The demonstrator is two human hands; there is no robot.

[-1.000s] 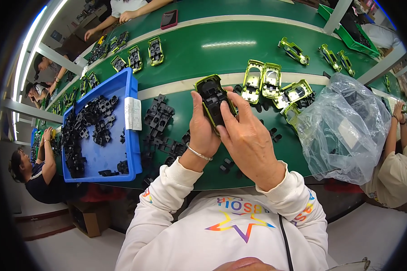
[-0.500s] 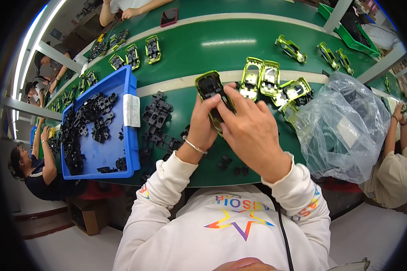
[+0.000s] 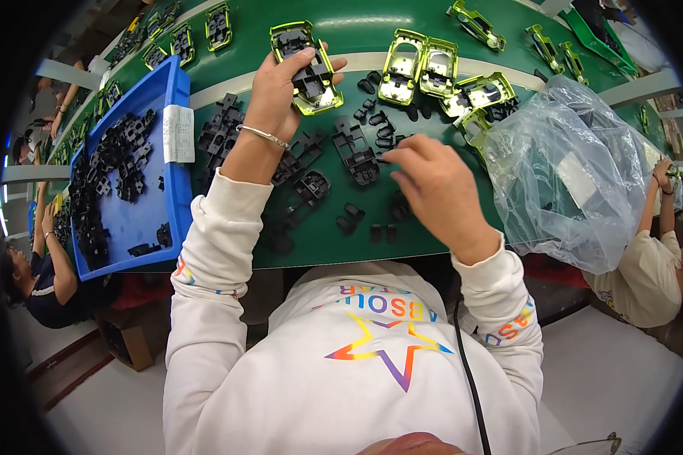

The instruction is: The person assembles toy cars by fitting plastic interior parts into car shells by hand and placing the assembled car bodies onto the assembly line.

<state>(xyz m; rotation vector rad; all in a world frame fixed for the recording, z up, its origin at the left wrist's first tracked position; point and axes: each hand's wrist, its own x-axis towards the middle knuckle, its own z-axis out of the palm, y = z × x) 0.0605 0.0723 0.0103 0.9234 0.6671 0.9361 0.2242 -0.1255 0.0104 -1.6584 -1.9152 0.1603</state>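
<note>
A lime-green toy car body shell [image 3: 328, 100] with a black plastic insert [image 3: 311, 76] inside it rests in my left hand [image 3: 279, 87]. The thumb presses on the insert and the fingers wrap behind the shell. Lower and to the right, my right hand [image 3: 440, 182] hovers low over the table. Its thumb and forefinger are bent with a gap between them, and the forefinger's tip is beside a black chassis part [image 3: 355, 152]. Small black parts [image 3: 385, 129] lie just beyond those fingertips. Whether the right fingertips touch any part is hard to see.
A blue bin [image 3: 176, 91] of black parts stands at left, beside a pile of black parts [image 3: 221, 136]. Green shells [image 3: 402, 67] lie ahead. A clear plastic bag [image 3: 569, 174] covers the right side. People work at both sides.
My right hand has left the car shell and come down to the black parts. My left hand has carried the shell up and left. The whole view has shifted somewhat.
</note>
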